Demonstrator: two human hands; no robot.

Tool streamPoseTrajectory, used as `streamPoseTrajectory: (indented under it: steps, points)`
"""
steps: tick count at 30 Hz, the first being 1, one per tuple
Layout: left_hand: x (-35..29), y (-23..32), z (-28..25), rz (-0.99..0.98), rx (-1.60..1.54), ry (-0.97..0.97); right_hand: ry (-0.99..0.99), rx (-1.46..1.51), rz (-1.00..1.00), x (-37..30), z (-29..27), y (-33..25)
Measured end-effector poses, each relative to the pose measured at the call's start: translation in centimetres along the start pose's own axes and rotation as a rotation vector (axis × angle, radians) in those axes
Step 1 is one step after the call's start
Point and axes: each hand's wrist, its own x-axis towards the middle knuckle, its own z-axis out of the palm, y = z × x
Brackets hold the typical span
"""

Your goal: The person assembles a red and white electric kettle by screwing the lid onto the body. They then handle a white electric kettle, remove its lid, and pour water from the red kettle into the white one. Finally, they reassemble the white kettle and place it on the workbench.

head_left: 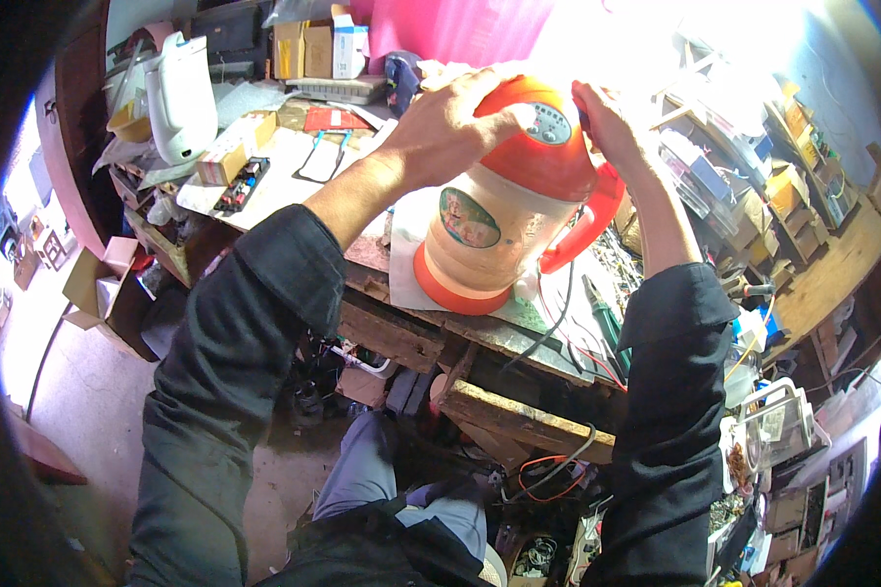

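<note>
A soymilk maker (480, 264) with an orange head, base and handle and a pale body stands in front of me on the bench, slightly tilted in the picture. A button panel (548, 123) is set in its head, and an oval label sits on the body. My left hand (450, 127) grips the head from the left, thumb lying toward the panel. On the other side my right hand (609, 122) holds the head above the orange handle (597, 220); some of its fingers are hidden behind. A white cloth or paper (406, 279) shows under the base.
The cluttered bench has an open drawer (524, 416) at its front edge. Green-handled pliers (605, 318) and loose cables lie right of the machine. A white jug-like appliance (181, 103) and small boxes (318, 49) stand at left and back. Piled parts fill the right side.
</note>
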Motion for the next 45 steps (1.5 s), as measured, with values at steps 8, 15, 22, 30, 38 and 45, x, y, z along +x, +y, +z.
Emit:
streamPoseTrajectory:
  steps: [8,15,22,30,38,45]
  points:
    - [0.2,-0.5,1.0,0.001,0.049,0.052,0.000,-0.022,-0.026,1.1,0.2,1.1]
    - [0.0,-0.3,1.0,0.082,0.064,0.015,-0.002,-0.015,-0.002,0.3,0.0,0.3]
    - [-0.2,-0.9,1.0,0.016,0.036,0.025,0.016,0.016,0.003,0.1,0.5,-0.1]
    - [-0.4,-2.0,1.0,0.183,-0.029,0.044,0.005,0.049,-0.004,-0.3,0.3,-0.1]
    - [-0.3,-2.5,1.3,0.194,-0.013,0.070,0.064,0.046,0.019,0.0,0.6,0.3]
    - [-0.4,-2.3,1.2,0.172,0.000,0.069,-0.022,0.072,-0.015,0.6,0.1,0.8]
